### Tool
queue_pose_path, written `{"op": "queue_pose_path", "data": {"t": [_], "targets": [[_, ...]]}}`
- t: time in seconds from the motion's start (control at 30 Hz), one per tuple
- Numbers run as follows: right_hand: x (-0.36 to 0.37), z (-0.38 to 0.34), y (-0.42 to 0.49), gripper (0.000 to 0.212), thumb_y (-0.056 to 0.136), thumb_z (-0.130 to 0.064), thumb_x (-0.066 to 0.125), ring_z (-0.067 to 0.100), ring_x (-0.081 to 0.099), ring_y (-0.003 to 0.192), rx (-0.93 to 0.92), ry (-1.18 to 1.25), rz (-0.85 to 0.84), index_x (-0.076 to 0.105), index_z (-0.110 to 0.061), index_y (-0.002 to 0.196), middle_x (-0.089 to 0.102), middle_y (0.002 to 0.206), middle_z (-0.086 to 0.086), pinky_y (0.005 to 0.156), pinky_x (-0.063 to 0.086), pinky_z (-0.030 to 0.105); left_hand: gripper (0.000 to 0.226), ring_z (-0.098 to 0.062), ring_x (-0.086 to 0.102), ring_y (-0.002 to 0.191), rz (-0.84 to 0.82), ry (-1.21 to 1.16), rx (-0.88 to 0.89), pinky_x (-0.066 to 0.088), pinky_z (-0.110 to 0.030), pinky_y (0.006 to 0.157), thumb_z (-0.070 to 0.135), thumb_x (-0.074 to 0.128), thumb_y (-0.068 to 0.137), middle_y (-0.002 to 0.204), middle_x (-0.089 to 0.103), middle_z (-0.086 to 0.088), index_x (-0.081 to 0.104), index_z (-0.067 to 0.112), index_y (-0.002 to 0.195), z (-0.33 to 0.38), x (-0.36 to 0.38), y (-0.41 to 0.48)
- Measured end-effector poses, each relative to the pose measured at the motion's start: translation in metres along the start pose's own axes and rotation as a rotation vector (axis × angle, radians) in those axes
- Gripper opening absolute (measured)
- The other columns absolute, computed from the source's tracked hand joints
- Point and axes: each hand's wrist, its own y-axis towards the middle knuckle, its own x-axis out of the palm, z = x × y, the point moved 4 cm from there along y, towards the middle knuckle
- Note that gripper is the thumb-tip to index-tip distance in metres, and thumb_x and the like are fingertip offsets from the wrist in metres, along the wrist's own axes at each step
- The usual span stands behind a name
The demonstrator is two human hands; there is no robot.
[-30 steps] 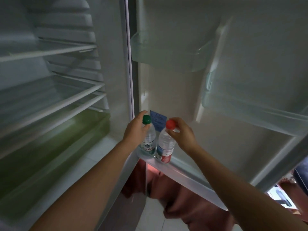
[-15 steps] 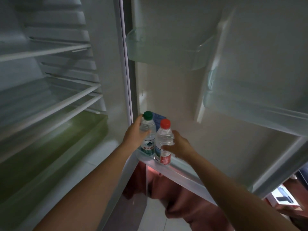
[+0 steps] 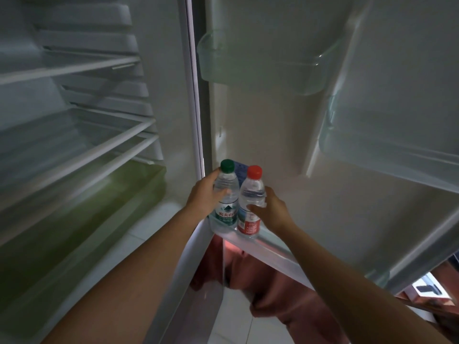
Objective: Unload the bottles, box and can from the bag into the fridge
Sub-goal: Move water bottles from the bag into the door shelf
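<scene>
Two clear water bottles stand upright side by side in the bottom door shelf (image 3: 278, 249) of the open fridge. The green-capped bottle (image 3: 227, 194) has a green label and my left hand (image 3: 205, 197) grips its body from the left. The red-capped bottle (image 3: 250, 202) has a red label, and my right hand (image 3: 270, 209) holds its body from the right with fingers wrapped around it. A blue box (image 3: 242, 171) shows partly behind the bottles. The bag and the can are out of view.
Inside the fridge on the left are bare wire-edged shelves (image 3: 82, 147) and a green crisper drawer (image 3: 82, 219). Two clear door bins (image 3: 260, 70) (image 3: 387, 157) hang higher on the door. Pink cloth (image 3: 280, 294) lies below the door over a tiled floor.
Both hands slid down from the caps to the bodies of the bottles. The bottles stay upright in the door shelf.
</scene>
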Motion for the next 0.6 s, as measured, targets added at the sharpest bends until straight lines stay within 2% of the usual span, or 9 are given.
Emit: {"op": "queue_pose_path", "data": {"t": [0.13,0.33,0.6], "targets": [[0.002,-0.003,-0.003,0.051,0.084,-0.022,0.062,0.034,0.054,0.113,0.016,-0.016,-0.035,0.039,-0.008,0.127,0.056,0.127,0.017,0.091,0.043,0.037,0.052,-0.025,0.057,0.110,-0.010,0.082,0.013,0.048,-0.044,0.094,0.022,0.065,0.082,0.123,0.062,-0.003,0.045,0.028,0.129,-0.002,-0.004,-0.003],[0.001,-0.003,-0.015,0.049,0.087,-0.019,0.058,0.035,0.052,0.116,0.044,-0.042,-0.036,0.038,-0.003,0.128,0.052,0.130,0.020,0.093,0.042,0.038,0.050,-0.024,0.058,0.107,0.037,0.141,-0.026,0.050,-0.042,0.089,0.027,0.062,0.085,0.122,0.061,-0.001,0.043,0.029,0.131,-0.004,-0.009,-0.011],[-0.015,0.000,-0.042,0.048,0.088,-0.020,0.057,0.029,0.051,0.119,-0.041,-0.031,0.039,0.042,-0.005,0.131,0.051,0.134,0.014,0.099,0.041,0.037,0.040,-0.025,0.062,0.102,0.097,-0.047,-0.082,0.050,-0.048,0.091,0.027,0.065,0.082,0.118,0.062,-0.009,0.055,0.025,0.121,-0.009,-0.022,-0.038]]}}
